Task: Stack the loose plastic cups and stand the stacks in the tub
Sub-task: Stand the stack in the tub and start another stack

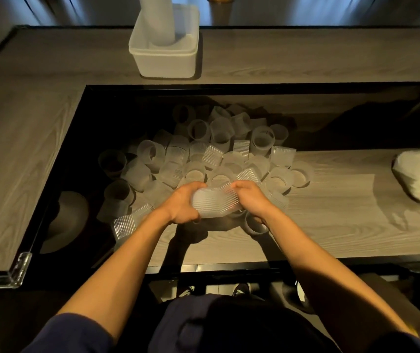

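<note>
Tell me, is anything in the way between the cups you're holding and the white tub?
Only the pile of loose cups lies on the table between the held stack and the tub. Lifted over them, nothing visible blocks the way. A tall stack already stands in the tub, with bare room beside it.

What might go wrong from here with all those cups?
The short stack is held sideways between the left hand and right hand; a loose grip might let it slide apart. The tall stack rises well above the rim of the tub, so it may tip when another goes in.
</note>
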A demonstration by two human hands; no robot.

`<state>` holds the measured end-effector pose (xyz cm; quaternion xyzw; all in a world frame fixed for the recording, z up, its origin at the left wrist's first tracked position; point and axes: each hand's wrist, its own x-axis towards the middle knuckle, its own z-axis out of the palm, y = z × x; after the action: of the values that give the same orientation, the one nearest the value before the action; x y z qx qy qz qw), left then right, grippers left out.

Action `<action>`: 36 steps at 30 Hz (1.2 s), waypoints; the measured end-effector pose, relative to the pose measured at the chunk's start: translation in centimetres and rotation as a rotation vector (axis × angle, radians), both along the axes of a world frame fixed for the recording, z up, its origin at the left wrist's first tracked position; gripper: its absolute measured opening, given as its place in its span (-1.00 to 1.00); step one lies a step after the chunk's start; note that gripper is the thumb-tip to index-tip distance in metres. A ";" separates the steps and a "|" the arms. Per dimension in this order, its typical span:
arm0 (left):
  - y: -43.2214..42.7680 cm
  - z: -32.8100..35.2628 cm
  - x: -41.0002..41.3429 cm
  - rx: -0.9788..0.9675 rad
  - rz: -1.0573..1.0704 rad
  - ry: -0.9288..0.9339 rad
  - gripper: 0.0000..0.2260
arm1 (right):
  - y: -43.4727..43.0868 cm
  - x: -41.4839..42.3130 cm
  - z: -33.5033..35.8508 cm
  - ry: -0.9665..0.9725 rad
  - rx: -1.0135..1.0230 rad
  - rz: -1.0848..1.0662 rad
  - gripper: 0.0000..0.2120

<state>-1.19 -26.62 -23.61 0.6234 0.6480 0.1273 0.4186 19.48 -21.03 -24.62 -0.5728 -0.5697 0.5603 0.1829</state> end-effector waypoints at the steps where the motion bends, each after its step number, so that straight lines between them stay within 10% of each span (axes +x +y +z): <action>1: 0.1 0.0 0.0 -0.007 -0.002 0.001 -0.21 | -0.1 -0.1 -0.2 -0.015 0.001 0.005 -0.73; 12: 1.7 -0.3 0.8 0.004 0.024 0.076 -0.20 | -0.1 0.8 -2.7 -0.240 0.200 -0.042 -0.79; 21: 1.1 -1.1 -1.0 -0.028 0.100 0.094 -0.21 | -1.0 0.3 -4.9 -0.656 0.078 0.566 -0.78; 36: 1.9 -0.9 -1.5 -0.040 0.157 0.064 -0.18 | 1.3 -0.6 0.5 0.089 0.147 -0.085 -0.90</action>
<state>-2.72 -24.75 -24.53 0.5662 0.7101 0.1269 0.3989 18.83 -19.78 -24.17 -0.5559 -0.5760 0.5335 0.2731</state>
